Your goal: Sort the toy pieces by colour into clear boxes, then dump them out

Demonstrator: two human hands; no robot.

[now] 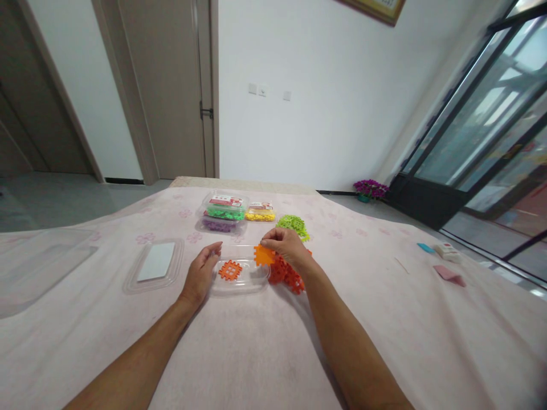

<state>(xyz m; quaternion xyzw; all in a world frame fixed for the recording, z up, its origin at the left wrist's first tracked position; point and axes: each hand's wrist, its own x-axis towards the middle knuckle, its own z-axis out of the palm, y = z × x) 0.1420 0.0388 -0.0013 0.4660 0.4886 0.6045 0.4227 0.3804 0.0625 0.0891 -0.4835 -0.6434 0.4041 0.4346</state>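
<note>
Just behind my hands, mid-frame on the pink bed (256, 353), stand closed boxes of green pieces (225, 208) and yellow pieces (260, 212) and a loose green heap (293, 225); a clear lid (132, 282) lies to the left. My right grip (285, 245) pinches an orange tile (264, 255) over the clear tray (239, 286), which holds one lone orange tile (230, 270). My left grip (200, 276) rests slack against the tray's left rim, and an orange pile (287, 274) sits under my right wrist.
</note>
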